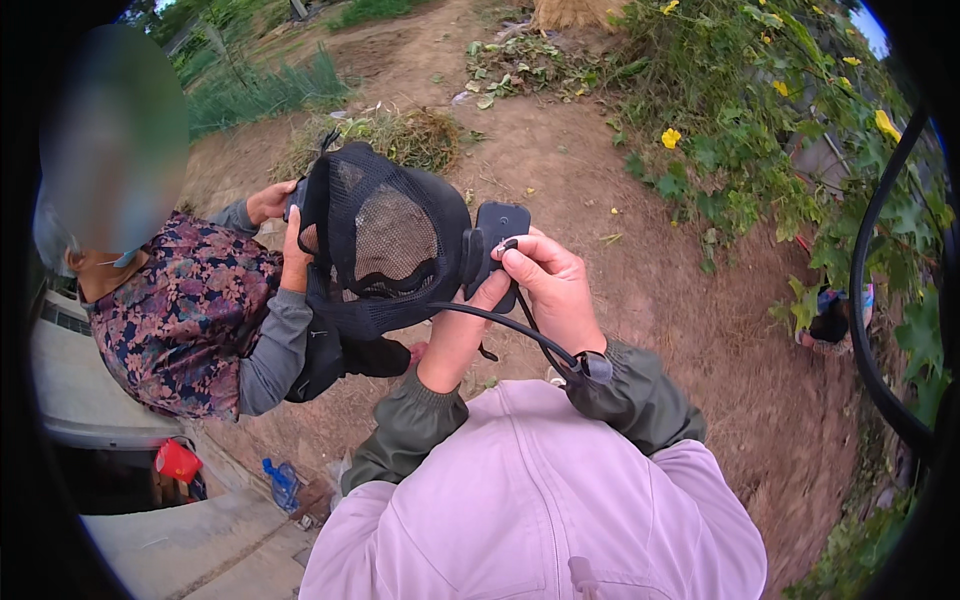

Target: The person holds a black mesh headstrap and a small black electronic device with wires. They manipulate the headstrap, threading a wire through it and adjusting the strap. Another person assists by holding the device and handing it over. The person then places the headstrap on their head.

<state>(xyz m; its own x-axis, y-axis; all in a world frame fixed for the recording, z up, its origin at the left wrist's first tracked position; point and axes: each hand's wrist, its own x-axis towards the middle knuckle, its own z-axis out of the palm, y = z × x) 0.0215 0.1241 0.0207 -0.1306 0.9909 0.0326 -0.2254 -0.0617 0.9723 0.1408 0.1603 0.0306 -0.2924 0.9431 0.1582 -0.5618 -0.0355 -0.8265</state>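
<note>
A black mesh cap point(395, 230) hangs in front of me, with a dark rounded pad at its right side. Beside that pad is a flat black phone-like device point(505, 218). My left hand point(462, 335) is closed at the lower edge of this device, its thumb pointing up along it; the other fingers are hidden. Between thumb and forefinger, my right hand point(555, 285) pinches the small end of a black cable point(510, 244) against the device's face. More black cable point(500, 318) runs from the cap across to my right wrist, which wears a dark watch point(594, 367).
At left, another person in a flowered top point(190, 320) holds a dark device by the cap's far side. A red bucket point(178, 460) and a blue plastic bottle point(283, 483) are at lower left. Leafy vines point(730, 150) stand right; bare soil point(690, 370) lies around.
</note>
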